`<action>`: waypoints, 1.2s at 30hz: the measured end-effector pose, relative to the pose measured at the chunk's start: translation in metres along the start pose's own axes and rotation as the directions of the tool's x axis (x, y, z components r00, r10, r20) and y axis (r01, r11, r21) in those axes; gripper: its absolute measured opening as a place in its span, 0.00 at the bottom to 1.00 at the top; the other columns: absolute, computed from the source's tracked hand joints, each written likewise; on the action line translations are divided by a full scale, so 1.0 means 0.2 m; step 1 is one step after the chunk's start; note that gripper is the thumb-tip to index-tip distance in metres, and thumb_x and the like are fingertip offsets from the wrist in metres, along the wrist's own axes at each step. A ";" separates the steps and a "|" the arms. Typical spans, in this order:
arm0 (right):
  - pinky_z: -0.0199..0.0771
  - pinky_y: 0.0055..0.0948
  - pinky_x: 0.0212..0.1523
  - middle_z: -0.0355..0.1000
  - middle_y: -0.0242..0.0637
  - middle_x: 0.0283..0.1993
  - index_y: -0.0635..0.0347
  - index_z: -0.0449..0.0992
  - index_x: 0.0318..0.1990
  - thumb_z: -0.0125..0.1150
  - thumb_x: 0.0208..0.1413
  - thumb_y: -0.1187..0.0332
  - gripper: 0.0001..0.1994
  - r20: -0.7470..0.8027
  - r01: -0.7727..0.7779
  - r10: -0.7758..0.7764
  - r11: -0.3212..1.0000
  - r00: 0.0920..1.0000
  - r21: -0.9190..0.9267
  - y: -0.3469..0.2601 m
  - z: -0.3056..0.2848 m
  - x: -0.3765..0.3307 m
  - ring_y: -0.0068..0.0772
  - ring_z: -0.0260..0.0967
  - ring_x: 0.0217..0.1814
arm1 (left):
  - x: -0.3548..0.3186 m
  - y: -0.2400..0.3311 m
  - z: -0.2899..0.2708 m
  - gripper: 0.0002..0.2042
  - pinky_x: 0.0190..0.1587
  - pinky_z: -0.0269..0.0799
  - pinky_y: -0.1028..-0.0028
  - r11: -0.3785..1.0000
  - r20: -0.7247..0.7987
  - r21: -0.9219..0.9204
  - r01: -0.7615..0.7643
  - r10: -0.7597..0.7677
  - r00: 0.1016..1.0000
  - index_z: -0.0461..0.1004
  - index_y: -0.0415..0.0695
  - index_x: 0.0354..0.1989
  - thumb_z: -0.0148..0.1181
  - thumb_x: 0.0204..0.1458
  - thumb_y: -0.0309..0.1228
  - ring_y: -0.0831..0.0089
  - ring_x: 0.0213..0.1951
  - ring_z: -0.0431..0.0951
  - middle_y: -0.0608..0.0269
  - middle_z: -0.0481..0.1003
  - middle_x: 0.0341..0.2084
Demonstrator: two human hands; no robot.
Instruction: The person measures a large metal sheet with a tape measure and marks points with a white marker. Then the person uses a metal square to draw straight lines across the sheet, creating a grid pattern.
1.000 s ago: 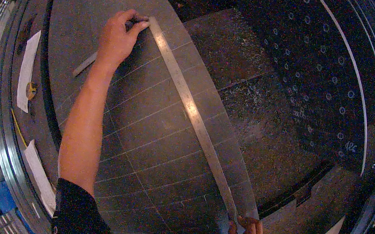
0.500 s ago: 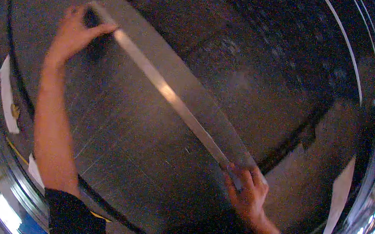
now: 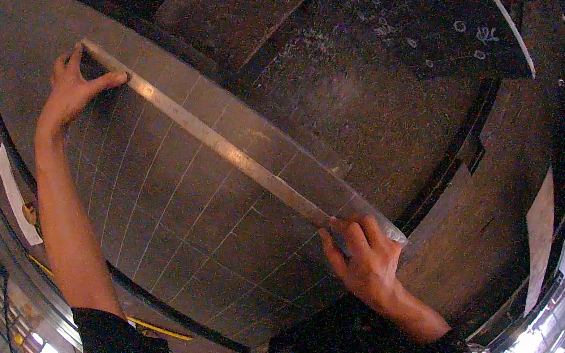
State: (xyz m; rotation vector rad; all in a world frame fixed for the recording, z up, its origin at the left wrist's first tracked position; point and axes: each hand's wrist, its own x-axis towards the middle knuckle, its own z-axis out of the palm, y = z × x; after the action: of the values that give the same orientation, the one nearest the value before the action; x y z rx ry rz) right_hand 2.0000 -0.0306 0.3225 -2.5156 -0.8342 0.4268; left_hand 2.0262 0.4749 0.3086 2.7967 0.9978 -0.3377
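A long, narrow steel ruler (image 3: 218, 143) lies slantwise across a dark metal sheet (image 3: 167, 218) scribed with thin pale lines. At its far left end, my left hand (image 3: 70, 90) has thumb and forefinger spread apart, their tips against the strip's near edge. My right hand (image 3: 366, 261) is closed at the right end of the ruler, fingers bent and thumb drawn in. Its fingers cover that end, so exactly how it grips the strip is partly hidden. The sheet's far edge runs just beyond the ruler.
Beyond the sheet lie a brown plate (image 3: 232, 1) and a dark plate with chalk marks (image 3: 433, 24). White paper (image 3: 15, 198) lies left of my left forearm. A yellow strip (image 3: 161, 330) shows at the near edge. A pale offcut (image 3: 540, 233) stands at the right.
The view has shifted and become sharper, showing the scribed lines more clearly. Both hands remain at the ruler's ends, and the ruler appears at a flatter slant.
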 end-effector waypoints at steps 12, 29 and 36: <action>0.73 0.31 0.21 0.73 0.33 0.35 0.55 0.78 0.37 0.75 0.44 0.67 0.13 -0.103 0.072 -0.066 0.996 0.992 0.050 0.04 0.02 0.01 0.32 0.72 0.27 | 0.04 0.02 -0.01 0.63 0.70 0.49 0.53 1.000 -0.031 0.007 -0.007 0.007 0.999 0.53 0.38 0.70 0.74 0.26 0.64 0.44 0.70 0.48 0.37 0.49 0.68; 0.75 0.38 0.23 0.71 0.36 0.39 0.52 0.74 0.39 0.70 0.48 0.58 0.15 -0.067 -0.015 0.013 0.999 0.998 -0.034 0.10 0.09 -0.08 0.39 0.74 0.29 | 0.03 0.16 0.11 0.68 0.69 0.47 0.47 0.996 0.007 0.069 -0.062 0.061 0.998 0.47 0.42 0.73 0.72 0.22 0.69 0.39 0.69 0.49 0.39 0.48 0.69; 0.77 0.47 0.38 0.71 0.42 0.46 0.59 0.67 0.55 0.67 0.51 0.63 0.25 0.222 -0.170 0.160 0.985 0.962 0.026 0.11 -0.16 0.00 0.56 0.73 0.41 | 0.02 0.20 0.19 0.71 0.71 0.41 0.48 0.996 0.046 0.078 -0.045 0.041 0.998 0.44 0.42 0.73 0.71 0.20 0.71 0.39 0.70 0.46 0.38 0.45 0.70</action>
State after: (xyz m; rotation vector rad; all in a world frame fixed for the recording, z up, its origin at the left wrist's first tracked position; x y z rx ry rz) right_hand 2.0242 -0.0573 0.3382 -2.5371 -0.6860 0.7825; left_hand 2.0491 0.4388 0.2734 2.8629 0.9331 -0.4411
